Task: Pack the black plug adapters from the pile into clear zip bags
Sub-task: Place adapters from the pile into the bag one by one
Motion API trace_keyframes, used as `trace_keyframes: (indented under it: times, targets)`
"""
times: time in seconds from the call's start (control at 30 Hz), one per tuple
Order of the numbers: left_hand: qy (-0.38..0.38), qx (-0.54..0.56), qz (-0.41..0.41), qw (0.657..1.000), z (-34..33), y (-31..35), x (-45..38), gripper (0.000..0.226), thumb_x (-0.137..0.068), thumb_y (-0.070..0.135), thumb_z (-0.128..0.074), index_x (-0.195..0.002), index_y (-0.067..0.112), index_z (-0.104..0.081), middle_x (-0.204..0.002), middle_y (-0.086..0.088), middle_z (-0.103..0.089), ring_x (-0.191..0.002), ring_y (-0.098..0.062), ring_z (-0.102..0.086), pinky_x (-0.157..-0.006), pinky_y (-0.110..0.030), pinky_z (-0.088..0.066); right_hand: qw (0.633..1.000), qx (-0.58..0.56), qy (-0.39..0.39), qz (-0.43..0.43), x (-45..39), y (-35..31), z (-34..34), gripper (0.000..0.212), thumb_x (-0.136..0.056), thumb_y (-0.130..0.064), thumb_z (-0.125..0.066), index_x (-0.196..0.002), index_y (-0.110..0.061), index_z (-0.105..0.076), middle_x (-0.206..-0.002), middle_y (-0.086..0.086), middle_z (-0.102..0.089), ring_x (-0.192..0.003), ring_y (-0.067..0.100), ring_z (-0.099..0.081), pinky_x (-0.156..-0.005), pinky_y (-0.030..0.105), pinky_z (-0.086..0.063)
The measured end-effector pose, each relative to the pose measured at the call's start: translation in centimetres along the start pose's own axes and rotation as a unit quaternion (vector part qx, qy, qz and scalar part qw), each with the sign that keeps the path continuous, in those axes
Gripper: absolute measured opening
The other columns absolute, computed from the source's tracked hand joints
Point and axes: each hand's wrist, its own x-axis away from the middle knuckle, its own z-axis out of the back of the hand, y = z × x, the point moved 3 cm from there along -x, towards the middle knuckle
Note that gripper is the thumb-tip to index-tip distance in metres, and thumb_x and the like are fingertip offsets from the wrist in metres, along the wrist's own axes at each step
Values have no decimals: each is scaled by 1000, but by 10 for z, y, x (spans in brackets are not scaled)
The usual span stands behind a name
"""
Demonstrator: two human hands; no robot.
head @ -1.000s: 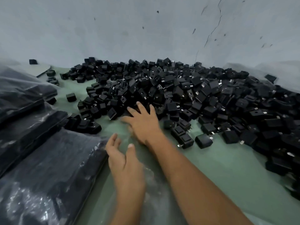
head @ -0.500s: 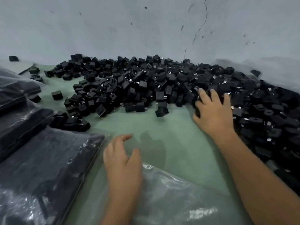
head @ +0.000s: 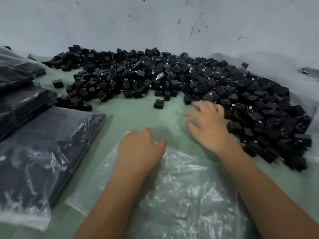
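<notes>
- Head view, nearest me: an empty clear zip bag (head: 181, 192) lies flat and crinkled on the green table (head: 138, 116). I judge it thin, limp and slippery, so I would pinch it at the mouth edge and hold that open, not grab the middle.
- My left hand (head: 139, 149) rests at the far edge of that bag, fingers curled down onto the film; whether it actually pinches the plastic I cannot tell.
- My right hand (head: 208, 125) is spread, fingers relaxed and apart, at the near rim of the pile of black plug adapters (head: 172, 78). It holds nothing that I can see; its far side is blurred against the blocks.
- The adapters look like small, rigid, light plastic blocks with short metal prongs. I judge them easy to scoop by the handful, though smooth enough to tumble; one stray adapter (head: 158, 103) sits apart on the bare cloth.
- To my left, filled bags (head: 43, 149) of adapters lie stacked flat, more behind them.
- Beyond, the pile spreads right across the table to a pale, scuffed wall (head: 155, 23) with a thin crack.
</notes>
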Motion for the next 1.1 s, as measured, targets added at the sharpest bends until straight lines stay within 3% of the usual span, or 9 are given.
trace_keyframes:
  times: [0.13, 0.23, 0.4, 0.47, 0.57, 0.73, 0.83, 0.97, 1.1]
  targets:
    - [-146, -61, -114, 981, -19, 21, 0, 81, -86, 73, -35, -153, 33, -17, -161, -13, -15, -148, -31, -11, -116, -47, -17, 990, -136, -35, 17, 43, -25, 10, 18, -90, -23, -57, -101, -22, -71, -97, -6, -68, -92, 15, -61, -84, 34, -46]
    - [-171, -100, -186, 962, -21, 37, -16, 72, -94, 67, -36, -154, 38, -10, -164, -10, 7, -151, -27, 7, -119, -51, 0, 990, -130, -56, 9, 67, -14, 14, 18, -90, -22, -57, -100, -21, -72, -97, -7, -68, -92, 15, -59, -83, 34, -45]
    - [180, -66, -133, 972, -2, 56, -15, 41, -96, 22, -47, -136, 31, -49, -145, -9, -46, -128, -30, -43, -103, -44, -31, 995, -51, -18, -89, 75, 13, 17, 23, -91, -22, -50, -95, -15, -72, -96, -1, -66, -97, 22, -55, -82, 34, -44]
    - [85, -9, -156, 984, -21, 57, -6, 41, -98, 38, -37, -137, 35, -47, -141, -5, -51, -127, -28, -46, -103, -44, -32, 993, -17, -10, -116, 72, 16, 15, 27, -92, -24, -47, -97, -14, -71, -97, 0, -64, -96, 22, -52, -82, 33, -42]
    - [-95, -61, -188, 976, -50, 52, -2, 60, -95, 64, -20, -152, 45, -15, -165, -4, -3, -151, -25, -1, -121, -48, -1, 985, 50, 71, -149, 71, 29, 25, 29, -90, -23, -50, -112, -18, -68, -116, 3, -61, -107, 24, -48, -90, 35, -33]
    - [-51, -1, -264, 963, -39, 59, -19, 51, -95, 56, -43, -145, 42, -39, -161, 0, -23, -149, -21, -15, -120, -40, -9, 964, 132, -61, -224, 79, 61, 21, 49, -96, -38, -35, -145, -33, -33, -155, 2, -25, -140, 24, -19, -112, 47, -11]
    - [141, 73, -276, 948, -24, 60, -11, 20, -92, 28, -57, -109, 28, -68, -108, 7, -63, -104, -20, -57, -87, -31, -38, 968, 135, -41, -206, 75, 63, 19, 36, -96, -39, -39, -128, -35, -53, -143, -3, -40, -131, 22, -30, -107, 44, -17]
    - [-40, 241, -197, 950, -28, 44, -1, 32, -84, 61, -50, -101, 36, -59, -90, 18, -60, -85, -4, -56, -71, -26, -42, 978, 102, 40, -179, 70, 55, 26, 9, -87, -26, -59, -91, -31, -52, -95, -10, -55, -104, 20, -47, -100, 37, -18]
    - [-71, 100, -266, 956, -32, 43, 11, 54, -65, 80, -54, -99, 38, -47, -107, 17, -47, -102, -9, -41, -91, -31, -34, 976, 58, 87, -190, 68, 49, 29, 23, -82, -25, -63, -98, -21, -48, -83, -8, -53, -99, 19, -49, -101, 35, -15]
